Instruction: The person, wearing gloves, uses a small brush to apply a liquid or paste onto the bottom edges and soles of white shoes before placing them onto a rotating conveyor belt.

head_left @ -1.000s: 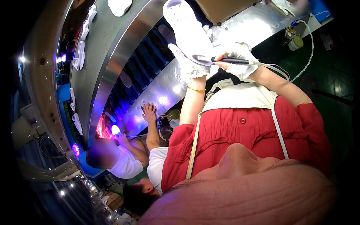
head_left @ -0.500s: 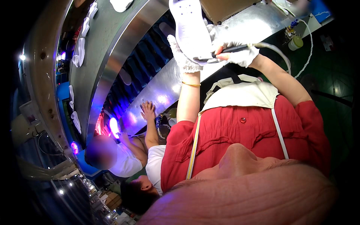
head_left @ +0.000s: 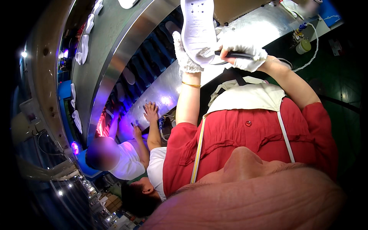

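Observation:
A white shoe sole (head_left: 198,32) with small holes at its far end is held up over the metal bench. My left hand (head_left: 187,55), in a white glove, grips it from the left and below, with fingers partly hidden behind it. My right hand (head_left: 249,57), gloved with bare fingertips showing, is closed around a brush (head_left: 240,55) with a black handle. The pale brush end rests against the near, rounded end of the sole.
A conveyor belt (head_left: 111,27) carrying white shoe pieces curves along the left. Dark racks of soles (head_left: 151,50) lie beneath its metal edge. Two co-workers sit at lower left, one hand (head_left: 151,112) on the metal bench (head_left: 168,82). A cardboard box (head_left: 237,9) stands beyond my hands.
The sole has shifted slightly right and nearer, more of it now showing. My right hand and brush have turned, the brush end now on the sole's surface. A co-worker's arm has moved.

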`<state>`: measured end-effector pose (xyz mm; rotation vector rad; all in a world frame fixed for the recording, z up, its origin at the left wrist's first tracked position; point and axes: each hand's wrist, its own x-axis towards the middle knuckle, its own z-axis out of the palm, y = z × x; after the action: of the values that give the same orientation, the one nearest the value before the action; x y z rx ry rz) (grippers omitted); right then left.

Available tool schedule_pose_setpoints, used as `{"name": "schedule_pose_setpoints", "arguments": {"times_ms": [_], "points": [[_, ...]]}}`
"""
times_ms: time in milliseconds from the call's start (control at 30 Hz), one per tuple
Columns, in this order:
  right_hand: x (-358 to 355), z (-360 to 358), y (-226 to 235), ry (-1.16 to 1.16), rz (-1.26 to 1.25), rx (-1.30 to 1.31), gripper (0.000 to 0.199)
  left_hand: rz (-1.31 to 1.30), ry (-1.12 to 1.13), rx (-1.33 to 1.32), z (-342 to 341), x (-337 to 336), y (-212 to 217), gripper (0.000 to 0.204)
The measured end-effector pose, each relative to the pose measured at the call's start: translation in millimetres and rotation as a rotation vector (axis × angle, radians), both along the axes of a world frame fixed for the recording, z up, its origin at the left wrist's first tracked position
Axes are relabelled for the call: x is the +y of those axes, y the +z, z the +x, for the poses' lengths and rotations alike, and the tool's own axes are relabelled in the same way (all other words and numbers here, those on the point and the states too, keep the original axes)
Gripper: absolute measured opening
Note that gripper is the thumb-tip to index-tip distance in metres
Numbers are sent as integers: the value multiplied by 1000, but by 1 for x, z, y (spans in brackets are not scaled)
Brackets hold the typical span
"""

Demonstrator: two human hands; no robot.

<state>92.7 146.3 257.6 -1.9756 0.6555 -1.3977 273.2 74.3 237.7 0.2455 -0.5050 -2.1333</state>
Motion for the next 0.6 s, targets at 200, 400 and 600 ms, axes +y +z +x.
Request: {"name": "schedule_pose_setpoints", "arguments": {"times_ms": [200, 400, 600], "points": [[0, 0, 4, 95, 293, 227, 14, 19, -66, -72, 6, -7, 2, 74], [-9, -14, 10, 184, 592, 30, 15, 100, -59, -244, 6, -8, 10, 57], [-14, 3, 9, 32, 490, 301, 13, 72, -119, -439, 5, -8, 19, 46]]}}
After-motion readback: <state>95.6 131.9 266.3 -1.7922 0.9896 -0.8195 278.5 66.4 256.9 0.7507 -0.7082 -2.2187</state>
